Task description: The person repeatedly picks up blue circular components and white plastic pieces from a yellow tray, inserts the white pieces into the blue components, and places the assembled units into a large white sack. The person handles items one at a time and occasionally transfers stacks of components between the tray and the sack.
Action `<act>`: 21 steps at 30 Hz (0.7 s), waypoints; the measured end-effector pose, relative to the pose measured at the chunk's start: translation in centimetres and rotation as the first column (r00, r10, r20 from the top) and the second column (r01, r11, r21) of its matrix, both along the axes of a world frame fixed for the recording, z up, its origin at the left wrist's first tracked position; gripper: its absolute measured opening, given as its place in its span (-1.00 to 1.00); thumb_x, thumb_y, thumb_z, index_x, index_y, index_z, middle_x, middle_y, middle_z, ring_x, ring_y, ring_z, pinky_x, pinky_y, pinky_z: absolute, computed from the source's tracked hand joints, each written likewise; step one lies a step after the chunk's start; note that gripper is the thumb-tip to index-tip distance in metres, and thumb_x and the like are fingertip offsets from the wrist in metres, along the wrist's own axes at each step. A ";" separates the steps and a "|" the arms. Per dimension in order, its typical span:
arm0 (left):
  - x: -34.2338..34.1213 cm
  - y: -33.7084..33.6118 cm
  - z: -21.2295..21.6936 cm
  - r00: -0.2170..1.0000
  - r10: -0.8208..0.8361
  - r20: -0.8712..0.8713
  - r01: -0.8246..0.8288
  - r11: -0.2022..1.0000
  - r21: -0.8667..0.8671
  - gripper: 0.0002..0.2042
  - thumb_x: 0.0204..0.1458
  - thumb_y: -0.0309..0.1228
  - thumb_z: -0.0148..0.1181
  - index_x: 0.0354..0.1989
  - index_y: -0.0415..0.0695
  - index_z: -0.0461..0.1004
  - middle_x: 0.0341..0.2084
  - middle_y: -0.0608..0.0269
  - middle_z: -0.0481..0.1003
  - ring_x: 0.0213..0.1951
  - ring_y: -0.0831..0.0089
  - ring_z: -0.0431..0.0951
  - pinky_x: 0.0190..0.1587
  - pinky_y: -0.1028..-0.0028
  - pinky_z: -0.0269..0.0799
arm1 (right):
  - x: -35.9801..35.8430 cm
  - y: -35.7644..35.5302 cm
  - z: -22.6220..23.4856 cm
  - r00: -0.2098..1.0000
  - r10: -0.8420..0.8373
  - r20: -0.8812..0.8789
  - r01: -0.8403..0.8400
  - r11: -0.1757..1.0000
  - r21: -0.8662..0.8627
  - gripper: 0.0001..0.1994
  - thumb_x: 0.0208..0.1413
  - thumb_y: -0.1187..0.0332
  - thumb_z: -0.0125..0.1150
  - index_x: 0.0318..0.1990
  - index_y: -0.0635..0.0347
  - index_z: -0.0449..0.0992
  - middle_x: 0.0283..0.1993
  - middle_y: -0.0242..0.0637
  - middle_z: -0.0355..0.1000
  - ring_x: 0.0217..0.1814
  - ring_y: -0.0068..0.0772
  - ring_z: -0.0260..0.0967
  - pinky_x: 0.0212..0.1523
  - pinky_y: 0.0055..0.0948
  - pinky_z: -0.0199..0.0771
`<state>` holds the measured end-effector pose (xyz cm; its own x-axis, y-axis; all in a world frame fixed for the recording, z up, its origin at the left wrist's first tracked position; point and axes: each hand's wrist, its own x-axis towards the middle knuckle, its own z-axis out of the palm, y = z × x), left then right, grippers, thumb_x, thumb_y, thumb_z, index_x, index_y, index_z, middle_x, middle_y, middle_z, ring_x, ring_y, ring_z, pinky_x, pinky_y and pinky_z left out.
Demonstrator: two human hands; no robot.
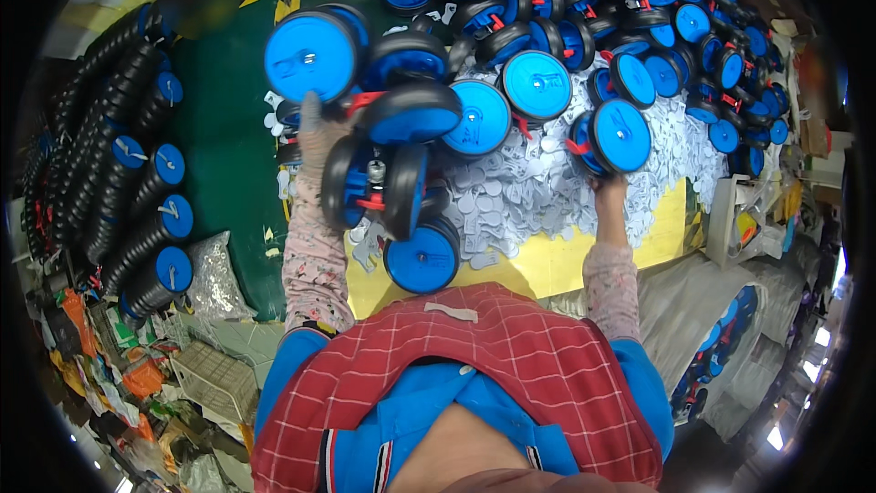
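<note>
My left hand [321, 139] is closed at the lower edge of a twin-wheel caster [308, 53] with blue discs and black tyres. A finger lies against its blue face, and the other fingers are partly hidden. My right hand [610, 188] grips another twin-wheel caster [622, 135] from below, over the pale pieces. A red lever sticks out on that caster's left side. Between my hands lie more casters, among them one with its metal stem [375, 172] facing up and one flat near my apron [422, 256].
Many small pale plastic pieces [493, 196] cover the yellow tabletop [584, 260]. Casters heap up at the far right [692, 23]. Long rows of wheels [137, 192] stand at left beside the green surface [205, 73]. A crate [214, 374] and a clear bag [219, 278] are lower left.
</note>
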<state>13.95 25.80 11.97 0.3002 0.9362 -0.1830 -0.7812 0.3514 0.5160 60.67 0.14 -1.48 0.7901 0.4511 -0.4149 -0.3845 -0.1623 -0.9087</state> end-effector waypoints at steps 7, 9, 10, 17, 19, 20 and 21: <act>4.6 -6.3 0.0 0.984 -0.022 -0.177 0.083 0.936 0.341 -0.53 0.25 -0.37 0.13 0.31 0.01 0.18 0.08 0.09 0.42 -0.02 0.21 0.55 -0.10 0.11 0.65 | -0.3 4.4 -0.3 0.978 0.194 0.073 -0.194 0.981 -0.005 -0.51 0.37 0.22 0.01 0.28 0.39 0.16 -0.18 -0.06 0.45 -0.35 -0.29 0.54 -0.42 -0.38 0.59; 6.1 -9.3 0.9 0.956 0.081 -0.282 0.039 0.918 0.395 -0.48 0.23 -0.38 0.16 0.34 0.00 0.15 0.11 0.09 0.41 0.01 0.24 0.53 -0.07 0.20 0.63 | -1.8 3.6 0.6 0.982 0.145 0.124 -0.151 0.988 0.038 -0.47 0.36 0.22 0.04 0.32 0.40 0.13 -0.05 -0.02 0.43 -0.19 -0.26 0.56 -0.36 -0.39 0.59; 6.6 -10.3 0.7 0.939 0.114 -0.325 0.045 0.894 0.445 -0.46 0.22 -0.38 0.18 0.34 0.00 0.14 0.12 0.08 0.41 0.02 0.25 0.53 -0.06 0.25 0.62 | -2.5 2.6 1.0 0.976 0.155 0.152 -0.164 0.985 0.053 -0.46 0.35 0.19 0.05 0.33 0.34 0.13 0.01 -0.06 0.41 -0.13 -0.24 0.55 -0.30 -0.38 0.60; 7.6 -12.3 1.3 0.919 0.112 -0.378 0.088 0.876 0.474 -0.32 0.18 -0.35 0.25 0.40 -0.03 0.00 0.16 0.07 0.32 0.07 0.27 0.48 -0.07 0.32 0.61 | -14.4 -8.2 1.1 0.513 0.577 0.635 -0.561 0.786 -0.261 -0.39 0.28 0.14 0.06 0.38 0.27 0.14 0.39 0.04 0.12 0.44 0.06 0.07 0.42 -0.12 0.02; 6.6 -12.7 2.1 0.925 0.135 -0.356 0.065 0.866 0.496 -0.32 0.20 -0.33 0.22 0.42 -0.03 -0.02 0.18 0.05 0.29 0.09 0.23 0.46 -0.07 0.31 0.62 | -20.2 -8.2 5.5 0.441 0.505 0.742 -0.507 0.822 -0.259 -0.33 0.15 0.22 0.25 0.34 0.35 0.17 0.34 0.13 0.15 0.40 0.13 0.07 0.43 -0.14 -0.02; 6.0 -13.0 2.2 0.921 0.124 -0.370 0.075 0.874 0.480 -0.34 0.21 -0.33 0.20 0.42 -0.05 -0.01 0.20 0.06 0.28 0.13 0.24 0.42 -0.02 0.31 0.59 | -20.8 -8.1 5.5 0.461 0.472 0.751 -0.472 0.847 -0.243 -0.34 0.14 0.23 0.27 0.32 0.35 0.19 0.33 0.13 0.17 0.39 0.14 0.08 0.41 -0.13 0.00; 5.5 -13.5 2.4 0.915 0.159 -0.370 0.048 0.869 0.492 -0.34 0.21 -0.35 0.18 0.42 -0.08 -0.02 0.21 0.08 0.28 0.15 0.26 0.40 0.06 0.30 0.52 | -20.9 -7.2 5.4 0.480 0.440 0.759 -0.438 0.870 -0.227 -0.35 0.13 0.23 0.28 0.31 0.36 0.21 0.31 0.13 0.18 0.38 0.14 0.09 0.40 -0.12 0.03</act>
<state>19.41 12.30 14.36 0.2468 0.9470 0.2057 -0.4920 -0.0604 0.8685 39.77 -7.03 3.97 0.4966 0.8328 0.2446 0.5775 -0.1066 -0.8094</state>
